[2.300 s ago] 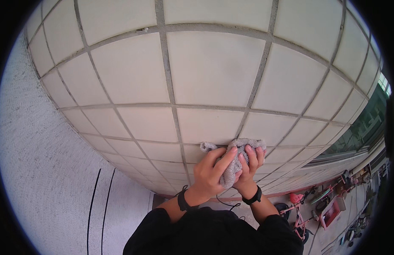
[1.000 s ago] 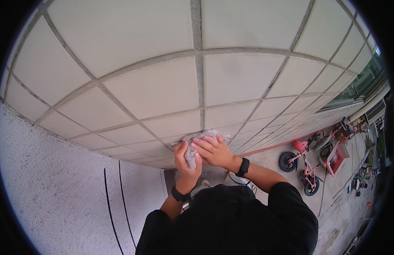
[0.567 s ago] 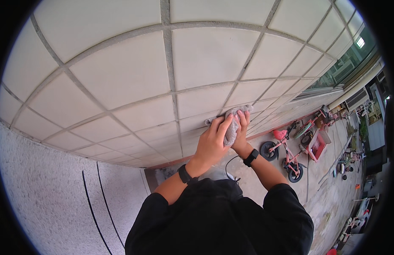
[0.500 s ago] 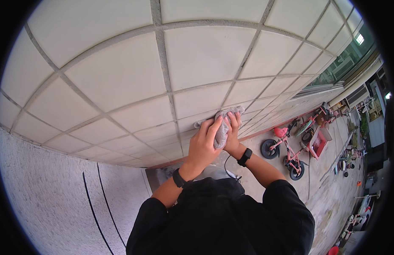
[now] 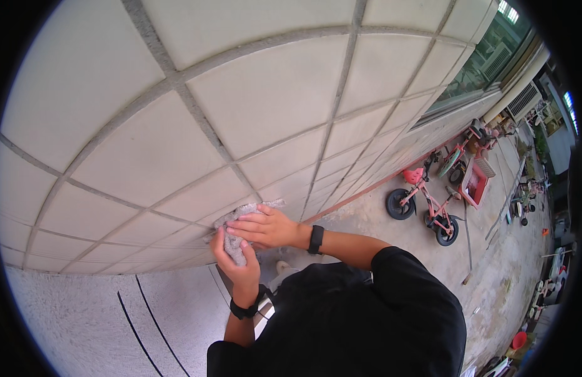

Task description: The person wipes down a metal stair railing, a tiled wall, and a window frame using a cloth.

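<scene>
A crumpled grey cloth (image 5: 233,247) lies against the lower part of a pale tiled wall (image 5: 259,94). My left hand (image 5: 240,270) grips the cloth from its near side, with the thumb and fingers pointing up around it. From the right, my right hand (image 5: 273,227) presses over the cloth with its fingers stretched across it, close to the left hand's fingertips. One end of the cloth sticks out beyond the right hand along the tiles. Dark bands circle both wrists.
A pink balance bike (image 5: 434,210) stands on the concrete floor at the right. Behind it are a red crate (image 5: 476,182) and more small bikes along the wall. A window (image 5: 482,69) is set in the wall at upper right. Rough pale ground (image 5: 71,314) spreads at lower left.
Both hands and the cloth have moved left and lower along the wall. My right forearm now reaches further across, and the whole view has shifted somewhat.
</scene>
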`<state>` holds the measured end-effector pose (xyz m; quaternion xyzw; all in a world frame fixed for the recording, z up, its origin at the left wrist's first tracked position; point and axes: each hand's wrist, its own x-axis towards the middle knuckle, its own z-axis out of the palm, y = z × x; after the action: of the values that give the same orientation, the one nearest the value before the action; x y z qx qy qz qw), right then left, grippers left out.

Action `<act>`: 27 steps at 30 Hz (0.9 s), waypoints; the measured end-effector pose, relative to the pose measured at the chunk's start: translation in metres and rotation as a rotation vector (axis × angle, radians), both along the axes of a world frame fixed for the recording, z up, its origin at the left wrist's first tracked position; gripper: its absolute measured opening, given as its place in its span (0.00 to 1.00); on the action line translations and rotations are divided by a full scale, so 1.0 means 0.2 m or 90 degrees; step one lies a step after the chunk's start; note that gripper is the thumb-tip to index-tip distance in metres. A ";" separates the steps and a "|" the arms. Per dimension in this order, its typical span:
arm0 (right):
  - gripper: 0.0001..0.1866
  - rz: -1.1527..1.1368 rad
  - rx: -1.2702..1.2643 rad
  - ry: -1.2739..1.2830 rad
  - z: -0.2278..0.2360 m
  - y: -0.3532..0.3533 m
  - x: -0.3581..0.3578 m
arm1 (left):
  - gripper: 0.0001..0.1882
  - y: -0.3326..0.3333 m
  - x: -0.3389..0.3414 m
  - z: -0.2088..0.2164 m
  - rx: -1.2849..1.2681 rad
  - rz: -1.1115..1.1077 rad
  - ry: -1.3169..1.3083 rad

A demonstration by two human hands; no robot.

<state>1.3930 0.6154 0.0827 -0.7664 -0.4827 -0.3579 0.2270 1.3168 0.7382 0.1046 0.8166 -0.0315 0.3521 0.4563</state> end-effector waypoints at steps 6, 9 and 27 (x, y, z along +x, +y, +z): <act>0.29 -0.068 0.011 -0.106 0.02 -0.40 0.11 | 0.23 -0.36 0.15 0.02 0.019 -0.071 -0.040; 0.29 -0.108 0.007 -0.109 0.02 -0.68 0.14 | 0.23 -0.61 0.24 0.05 0.035 -0.105 -0.081; 0.30 -0.204 0.365 0.022 0.64 -1.50 0.45 | 0.43 -1.63 0.58 0.52 0.011 -0.475 -0.217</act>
<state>1.4837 0.3150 0.2113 -0.7435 -0.2318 -0.4971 0.3826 1.4335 0.4115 0.2093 0.6829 -0.4037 0.2928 0.5338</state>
